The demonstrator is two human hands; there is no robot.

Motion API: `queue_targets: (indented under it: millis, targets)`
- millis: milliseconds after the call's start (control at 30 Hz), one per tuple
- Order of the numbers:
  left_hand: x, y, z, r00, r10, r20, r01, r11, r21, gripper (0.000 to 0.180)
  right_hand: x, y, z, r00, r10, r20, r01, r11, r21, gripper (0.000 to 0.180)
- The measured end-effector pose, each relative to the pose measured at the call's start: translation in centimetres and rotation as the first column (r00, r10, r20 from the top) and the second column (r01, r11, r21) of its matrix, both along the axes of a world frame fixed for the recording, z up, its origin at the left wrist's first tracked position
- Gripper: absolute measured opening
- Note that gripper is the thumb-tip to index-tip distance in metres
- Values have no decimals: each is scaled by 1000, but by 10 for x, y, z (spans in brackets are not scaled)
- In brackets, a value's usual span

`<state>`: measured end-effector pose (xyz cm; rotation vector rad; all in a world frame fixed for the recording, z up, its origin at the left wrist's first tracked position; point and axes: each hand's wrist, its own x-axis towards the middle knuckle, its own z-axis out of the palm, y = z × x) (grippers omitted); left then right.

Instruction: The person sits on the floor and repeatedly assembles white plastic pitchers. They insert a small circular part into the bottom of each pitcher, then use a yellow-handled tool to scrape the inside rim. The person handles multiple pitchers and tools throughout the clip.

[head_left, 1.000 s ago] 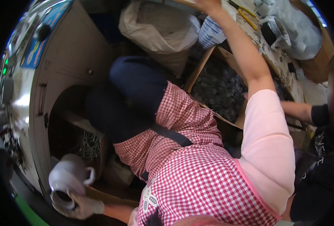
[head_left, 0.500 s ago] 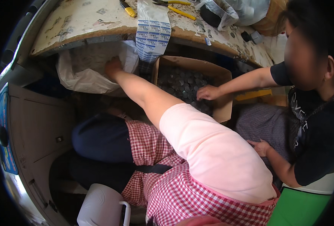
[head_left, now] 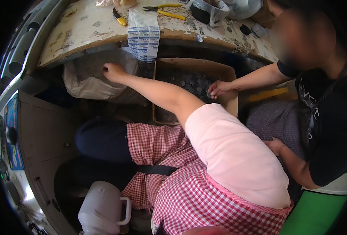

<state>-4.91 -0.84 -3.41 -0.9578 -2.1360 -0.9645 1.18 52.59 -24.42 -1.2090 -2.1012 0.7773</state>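
My right hand (head_left: 114,73) is raised over the mouth of a whitish plastic bag (head_left: 91,88) below the bench edge. Its fingers are curled together; whatever they may hold cannot be made out. My right forearm crosses above a cardboard box (head_left: 231,102) that holds many small dark round discs (head_left: 190,83). A co-worker's hand (head_left: 219,88) dips into the same box from the right, pinching what looks like one disc. My left hand does not show.
On the worn bench (head_left: 99,25) lie a yellow-handled cutter (head_left: 121,19), yellow-handled pliers (head_left: 171,15) and a label sheet (head_left: 143,39) hanging over its edge. A pale jug (head_left: 99,209) is at lower left, beside a grey cabinet (head_left: 44,137). The co-worker sits at right.
My right hand has risen from inside the bag and turned so its curled fingers show. The co-worker's hand has lifted slightly among the discs. The whole view has shifted a little.
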Motion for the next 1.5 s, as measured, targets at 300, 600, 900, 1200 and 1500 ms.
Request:
queue_targets:
  millis: [300,600,900,1200,1500]
  targets:
    - [49,6,40,971,20,237,-7,998,-55,97,95,-172,172,850,346,-396,-490,795,-357,41]
    - [58,33,31,908,-372,191,367,928,65,108,96,-326,285,337,921,-195,-889,379,256,35]
    - [62,35,29,943,-322,86,331,936,-118,97,101,-336,256,497,854,153,-810,394,433,18]
    - [73,65,57,905,-416,93,426,882,-200,92,91,-271,313,106,966,235,-994,104,20,14]
    - [20,92,56,909,-370,193,370,928,36,95,61,-249,296,551,829,98,-807,499,316,24]
